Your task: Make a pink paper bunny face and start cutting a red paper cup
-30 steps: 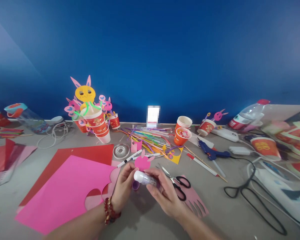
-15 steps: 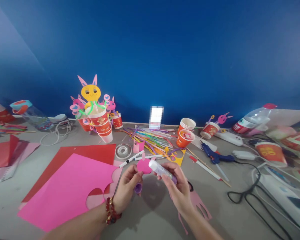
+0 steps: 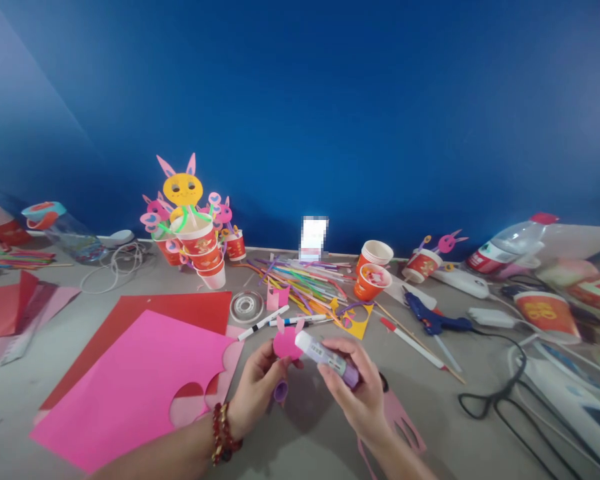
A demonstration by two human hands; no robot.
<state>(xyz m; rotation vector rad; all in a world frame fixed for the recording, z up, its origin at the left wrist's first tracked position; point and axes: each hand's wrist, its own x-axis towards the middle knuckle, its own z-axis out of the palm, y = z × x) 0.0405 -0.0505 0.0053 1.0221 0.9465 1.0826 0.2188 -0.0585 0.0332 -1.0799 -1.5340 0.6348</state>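
Note:
My left hand [image 3: 257, 379] pinches a round pink paper rabbit head [image 3: 286, 341] with two ears pointing up. A purple glue stick cap [image 3: 281, 391] is also held in its lower fingers. My right hand [image 3: 357, 383] is closed around a white and purple glue stick [image 3: 329, 359], tilted so its white tip meets or overlaps the right edge of the pink paper; I cannot tell if they touch. Under my right wrist lies a cut pink paper scrap [image 3: 403, 420]. A black and white marker [image 3: 263, 323] and a blue marker [image 3: 297, 321] lie just beyond my hands.
Pink sheets [image 3: 140, 387] cover the left side. Behind stand stacked red cups [image 3: 203, 243] with a yellow rabbit face [image 3: 183, 191], and a tape roll [image 3: 247, 306]. Straws [image 3: 305, 280] lie at the middle back. To the right are a blue glue gun [image 3: 433, 317] and a black cord [image 3: 497, 397].
The pink rabbit head has turned, so both ears now show upright. The glue stick has shifted slightly down, its tip staying by the paper's right side. The view has moved a little.

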